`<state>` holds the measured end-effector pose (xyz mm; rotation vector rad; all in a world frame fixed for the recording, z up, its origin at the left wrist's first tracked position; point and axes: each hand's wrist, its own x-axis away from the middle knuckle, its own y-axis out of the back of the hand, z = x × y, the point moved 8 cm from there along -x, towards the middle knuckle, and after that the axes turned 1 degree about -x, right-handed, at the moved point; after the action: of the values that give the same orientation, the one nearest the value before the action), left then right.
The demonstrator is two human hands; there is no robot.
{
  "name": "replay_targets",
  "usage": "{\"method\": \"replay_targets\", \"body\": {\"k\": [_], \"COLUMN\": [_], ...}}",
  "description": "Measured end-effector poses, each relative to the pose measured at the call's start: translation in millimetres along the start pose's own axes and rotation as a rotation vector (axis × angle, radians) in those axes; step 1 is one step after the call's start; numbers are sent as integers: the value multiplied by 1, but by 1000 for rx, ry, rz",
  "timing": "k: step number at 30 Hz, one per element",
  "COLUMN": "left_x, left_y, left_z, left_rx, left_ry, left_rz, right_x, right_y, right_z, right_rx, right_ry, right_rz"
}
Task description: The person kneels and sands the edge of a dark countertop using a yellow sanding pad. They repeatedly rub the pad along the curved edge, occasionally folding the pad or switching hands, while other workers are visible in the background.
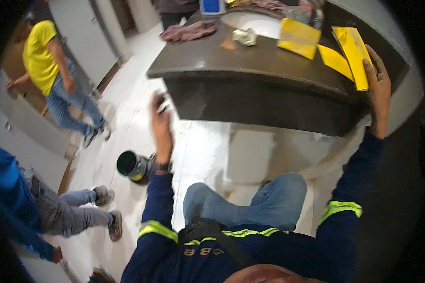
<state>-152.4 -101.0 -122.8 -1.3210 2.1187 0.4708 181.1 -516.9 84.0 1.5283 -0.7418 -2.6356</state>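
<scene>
Over the right end of a dark countertop [208, 59], my right hand [380, 78] grips a folded yellow sheet [355, 56] by its edge, with the thumb against its face. Next to it lies a narrow yellow piece [335, 61], and a square yellow sheet [299, 39] sits further left. My left hand [161, 125] is raised off the counter's front left corner, above the floor. Its fingers look bent but are blurred, and whether they hold anything is unclear. A crumpled pale paper [244, 37] rests on the counter near the white basin [257, 23].
A brownish cloth [189, 31] lies at the counter's left end. A dark bucket [134, 166] stands on the pale floor below my left hand. One person in a yellow shirt [40, 56] and another in a blue top [7, 188] are at the left, by grey doors [82, 37].
</scene>
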Motion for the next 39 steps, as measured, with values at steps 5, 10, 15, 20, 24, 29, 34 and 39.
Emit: {"method": "replay_targets", "body": {"k": [5,10,15,20,24,29,34,39], "left_x": [-55,-95,-49,-32,-57,-67,-59,-59], "left_y": [-21,-9,-5,0,-4,-4,-5,-9], "left_z": [46,49,73,64,41,27,18,8], "left_rx": [-31,134,154,193,230,233,292,216], "left_ry": [-18,-108,-70,49,4,-70,-88,-140], "left_rz": [172,205,6,-127,-120,-113,-110,-231], "right_x": [-20,-22,-28,-32,-35,-29,29,116], "right_y": [-50,-55,-58,-65,-69,-53,-23,-95], "right_z": [-58,-95,-104,-118,-130,-96,-12,124], "right_rx": [173,265,315,344,310,152,-41,-329], "right_ry": [65,-49,-8,20,6,103,160,624], "right_rz": [227,257,209,206,186,63,-131,254]}}
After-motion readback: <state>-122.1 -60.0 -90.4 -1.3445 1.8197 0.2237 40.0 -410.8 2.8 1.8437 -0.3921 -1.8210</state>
